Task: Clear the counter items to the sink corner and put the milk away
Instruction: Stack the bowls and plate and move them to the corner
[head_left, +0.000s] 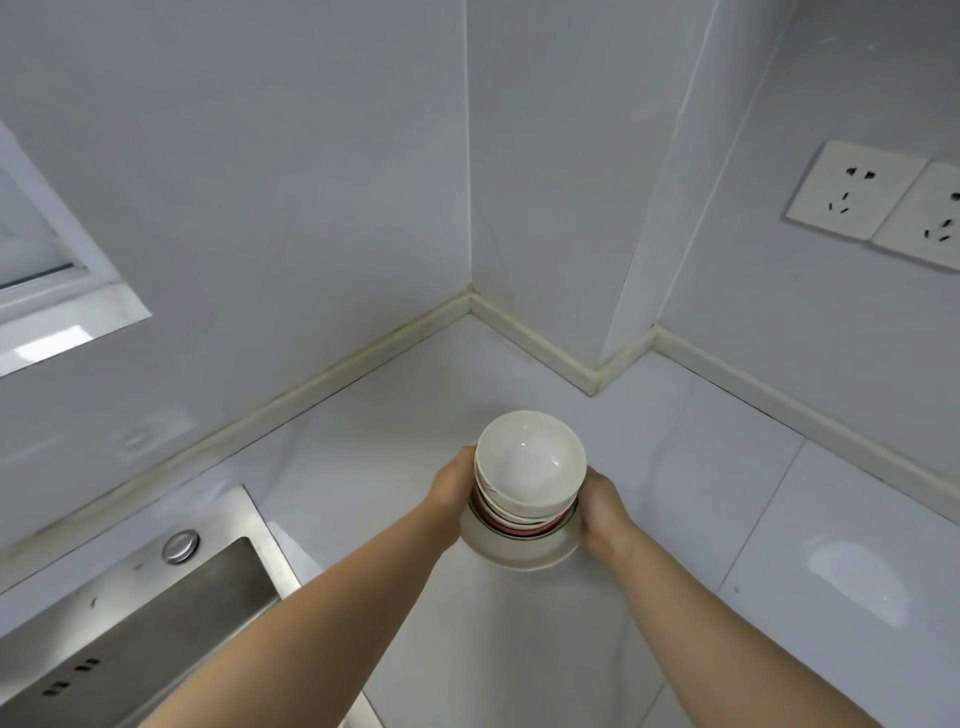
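While both hands clasp it from either side, the stack of bowls (527, 493) stands between them over the white desk (779, 519), its long axis running bottom to top and leaning slightly away from the person. Every bowl in it opens upward, toward the camera. The top bowl (530, 457) is plain white and shows its whole glossy inside. Under it sit several more white rims, then one red-edged bowl (511, 528), and lowest a wider white bowl (519, 551) that holds the rest. I cannot tell whether that lowest bowl touches the desk or hangs just above it.

The left hand (456, 483) grips the stack's left flank high up, near the top rims. The right hand (602, 512) grips the right flank a little lower. The fingers of both pass out of sight round the far side.

Beyond the hands the desk runs into a wall corner (470, 299) edged with a cream sealing strip. Left of the left hand and nearer the person lies a steel sink (156, 623) with a round metal cap (180, 546) on its ledge. Far beyond the left hand, a window (47, 270) is set in the wall. Above and right of the right hand, two white sockets (857, 189) sit side by side on the wall.
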